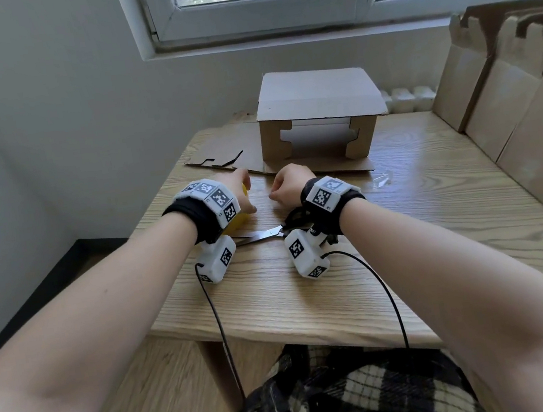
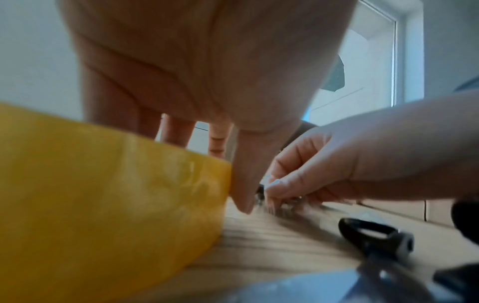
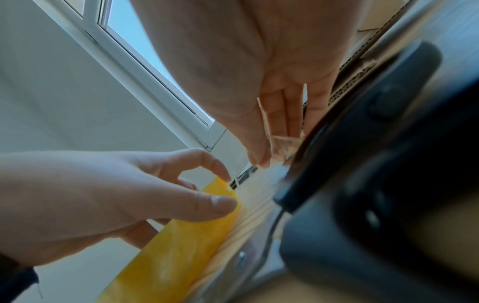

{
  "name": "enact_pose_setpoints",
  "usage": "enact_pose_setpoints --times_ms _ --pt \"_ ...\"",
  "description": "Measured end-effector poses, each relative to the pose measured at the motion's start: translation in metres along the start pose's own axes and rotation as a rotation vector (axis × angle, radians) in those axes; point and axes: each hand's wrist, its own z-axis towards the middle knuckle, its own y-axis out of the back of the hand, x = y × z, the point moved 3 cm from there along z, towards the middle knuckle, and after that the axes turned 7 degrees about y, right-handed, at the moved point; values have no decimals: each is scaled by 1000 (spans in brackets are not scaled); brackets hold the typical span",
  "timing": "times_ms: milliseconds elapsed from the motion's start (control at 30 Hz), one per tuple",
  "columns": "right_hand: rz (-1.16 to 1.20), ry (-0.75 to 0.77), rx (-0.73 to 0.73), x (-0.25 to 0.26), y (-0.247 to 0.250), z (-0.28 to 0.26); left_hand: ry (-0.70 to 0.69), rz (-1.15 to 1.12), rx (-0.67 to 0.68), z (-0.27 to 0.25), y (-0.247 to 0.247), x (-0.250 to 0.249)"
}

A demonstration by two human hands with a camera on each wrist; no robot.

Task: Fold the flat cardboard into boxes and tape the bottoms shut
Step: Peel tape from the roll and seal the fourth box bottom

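Start at the left middle of the head view: your left hand (image 1: 239,192) is curled round the yellow tape roll (image 1: 239,225), which stands on the table (image 1: 437,218). If you let go, the roll could tip or roll away.

Just right of it, your right hand (image 1: 289,182) is pinching the clear loose end of the tape (image 3: 281,147) with curled fingers. The end is thin and sticky. It could fold onto itself or stick to your fingers, and then it won't lie flat on a box.

Below your hands lie the scissors (image 1: 263,235). Your right wrist is right above the handles, so you could bump them.

In the upper middle sits the folded cardboard box (image 1: 317,120), on a flat cardboard sheet (image 1: 222,158), well apart from the tape. A long pulled strip may twist on the way there.
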Motion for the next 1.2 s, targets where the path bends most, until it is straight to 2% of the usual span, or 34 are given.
enact_pose_setpoints --times_ms 133,300,400,567,767,933,1067,1133,1200 --pt "-15 -13 20 1 1 2 -35 74 -69 -1 0 -3" --pt "-83 -22 36 4 -3 5 -62 101 -54 1 3 -2" --pt "-136 -42 57 7 -6 8 -122 139 -57 -1 -1 -2" --pt "-82 -93 105 3 -1 11 -154 144 -24 2 -5 2" --pt "16 -146 69 -9 4 12 -155 87 -33 4 -4 2" --pt "38 -155 82 -12 10 8 -107 71 -59 8 -1 0" --pt "6 -245 -30 -45 38 3 -41 91 -97 8 -3 23" --pt "65 -212 -27 -47 50 5 15 86 -108 11 4 31" --pt "176 -133 -14 -36 48 5 29 79 -47 13 8 30"
